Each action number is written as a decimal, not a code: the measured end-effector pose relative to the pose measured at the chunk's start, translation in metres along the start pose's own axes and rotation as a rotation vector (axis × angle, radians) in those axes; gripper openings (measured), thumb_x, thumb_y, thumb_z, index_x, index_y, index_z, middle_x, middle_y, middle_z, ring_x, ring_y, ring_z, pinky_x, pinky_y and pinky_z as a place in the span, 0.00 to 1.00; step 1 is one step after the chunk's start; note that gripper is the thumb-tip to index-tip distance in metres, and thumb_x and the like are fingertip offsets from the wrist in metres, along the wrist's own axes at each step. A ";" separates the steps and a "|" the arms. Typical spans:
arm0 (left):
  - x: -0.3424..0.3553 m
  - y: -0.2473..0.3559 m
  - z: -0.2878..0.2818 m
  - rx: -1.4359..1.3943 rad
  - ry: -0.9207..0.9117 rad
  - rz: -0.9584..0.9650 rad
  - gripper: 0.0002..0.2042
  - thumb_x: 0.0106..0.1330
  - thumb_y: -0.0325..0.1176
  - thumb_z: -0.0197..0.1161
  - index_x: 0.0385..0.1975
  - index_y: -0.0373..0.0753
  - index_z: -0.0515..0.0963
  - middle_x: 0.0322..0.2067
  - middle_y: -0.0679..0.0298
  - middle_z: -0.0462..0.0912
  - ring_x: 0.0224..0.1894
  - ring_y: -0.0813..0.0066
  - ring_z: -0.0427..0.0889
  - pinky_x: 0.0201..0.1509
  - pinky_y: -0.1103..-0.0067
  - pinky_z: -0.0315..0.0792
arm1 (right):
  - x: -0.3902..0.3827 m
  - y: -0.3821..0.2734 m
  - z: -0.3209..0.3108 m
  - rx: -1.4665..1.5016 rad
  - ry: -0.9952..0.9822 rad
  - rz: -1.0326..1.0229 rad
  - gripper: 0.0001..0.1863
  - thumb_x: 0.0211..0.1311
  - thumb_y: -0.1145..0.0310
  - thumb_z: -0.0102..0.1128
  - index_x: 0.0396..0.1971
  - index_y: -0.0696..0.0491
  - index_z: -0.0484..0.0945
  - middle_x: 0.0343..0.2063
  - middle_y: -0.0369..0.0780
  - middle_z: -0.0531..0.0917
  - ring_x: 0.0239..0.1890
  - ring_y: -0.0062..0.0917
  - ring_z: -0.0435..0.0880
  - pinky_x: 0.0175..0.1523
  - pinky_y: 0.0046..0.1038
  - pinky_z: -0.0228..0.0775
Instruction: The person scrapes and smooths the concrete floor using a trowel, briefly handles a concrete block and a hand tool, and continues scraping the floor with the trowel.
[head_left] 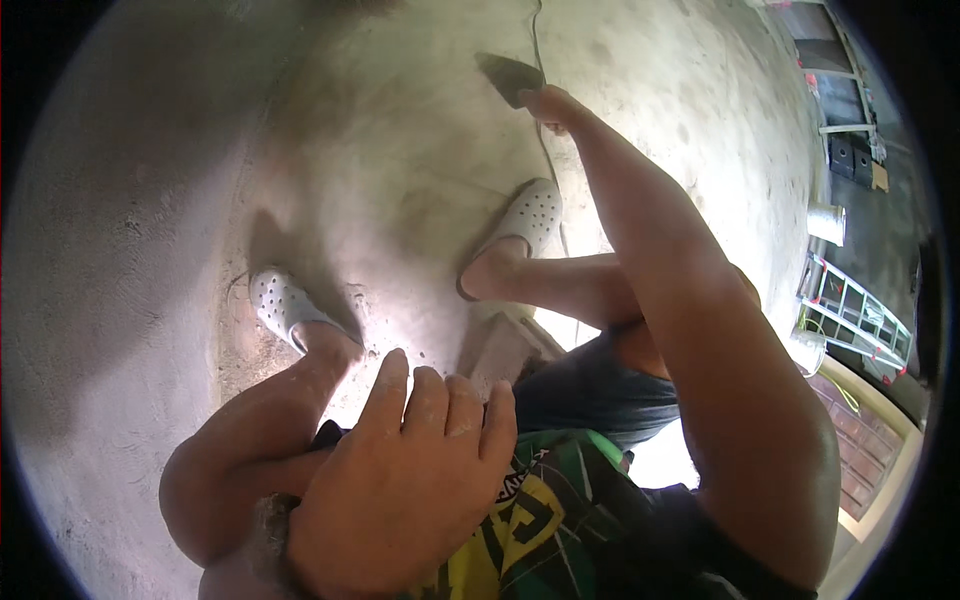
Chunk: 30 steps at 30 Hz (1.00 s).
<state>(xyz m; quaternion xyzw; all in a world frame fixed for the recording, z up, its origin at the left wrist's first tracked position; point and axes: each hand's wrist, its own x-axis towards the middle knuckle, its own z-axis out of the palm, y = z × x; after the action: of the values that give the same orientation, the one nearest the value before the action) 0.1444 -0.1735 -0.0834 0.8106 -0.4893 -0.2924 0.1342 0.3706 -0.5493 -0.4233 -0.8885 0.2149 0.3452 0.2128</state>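
Note:
My right hand (550, 110) reaches out over the floor, closed on the handle of a trowel (508, 78) with a pointed dark blade. A thin cable (540, 35) runs along the floor beside the trowel. My left hand (410, 460) is low in front of my body, back upward, its fingers extended and slightly apart with nothing visible in them. My feet, in pale perforated clogs (530, 215), are apart on the stained concrete floor (400, 120).
A rough plastered surface (120, 280) is close on my left. Along the right stand a metal ladder (855, 315), a white bucket (826, 225), dark boxes (852, 162), a frame rack (840, 80) and a brown door (850, 445).

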 end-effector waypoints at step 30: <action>-0.013 -0.006 0.021 0.013 0.011 -0.077 0.22 0.66 0.34 0.63 0.57 0.30 0.78 0.40 0.52 0.86 0.46 0.59 0.84 0.64 0.61 0.71 | -0.079 -0.036 0.111 -0.032 -0.126 -0.052 0.23 0.69 0.69 0.50 0.62 0.43 0.79 0.47 0.51 0.87 0.47 0.48 0.88 0.51 0.48 0.81</action>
<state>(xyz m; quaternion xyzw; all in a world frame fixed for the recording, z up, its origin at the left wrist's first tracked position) 0.1317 -0.1583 -0.0986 0.8313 -0.4590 -0.2896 0.1201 0.2793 -0.4434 -0.4338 -0.8735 0.1724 0.3982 0.2207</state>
